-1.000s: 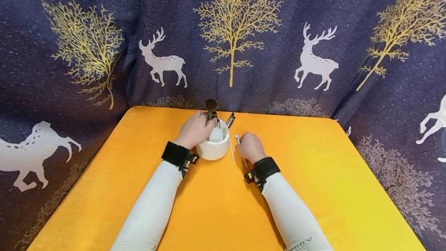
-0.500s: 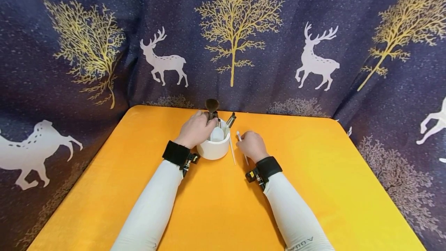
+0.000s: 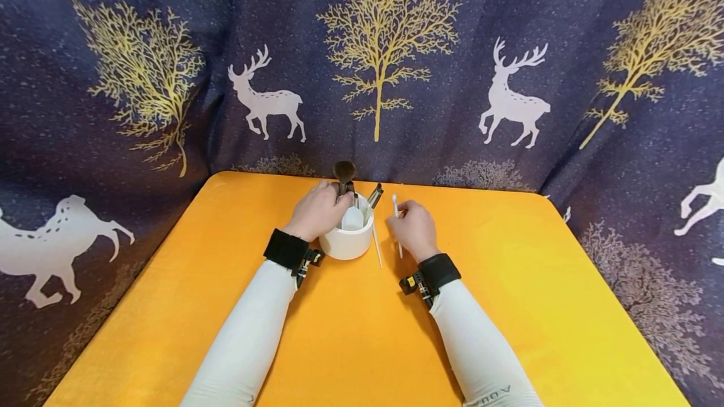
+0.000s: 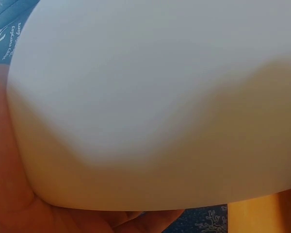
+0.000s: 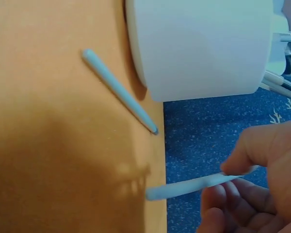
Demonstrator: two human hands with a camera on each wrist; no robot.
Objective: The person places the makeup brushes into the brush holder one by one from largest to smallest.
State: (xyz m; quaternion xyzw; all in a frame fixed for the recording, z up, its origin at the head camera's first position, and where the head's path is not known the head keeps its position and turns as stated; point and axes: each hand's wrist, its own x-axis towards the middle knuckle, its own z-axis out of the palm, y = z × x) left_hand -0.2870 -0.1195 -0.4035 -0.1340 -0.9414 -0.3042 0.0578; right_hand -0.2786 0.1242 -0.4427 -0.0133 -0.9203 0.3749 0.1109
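Note:
My left hand grips the rim of a white cup from its left side. Several makeup brushes stand in that cup, among them a large dark fluffy brush and some dark-tipped ones. The cup's wall fills most of the left wrist view. To the right of the cup, my right hand pinches a slim white makeup brush between thumb and fingers, raised off the table. Another slim white stick-like handle lies on the table between cup and right hand; its kind is unclear.
An orange-yellow table lies under both hands. Its far edge runs just behind the cup. A dark blue curtain with deer and trees hangs behind and at both sides.
My right hand has lifted the slim white makeup brush and moved slightly away from me, turning it more upright in the head view. The left hand and cup have stayed in place.

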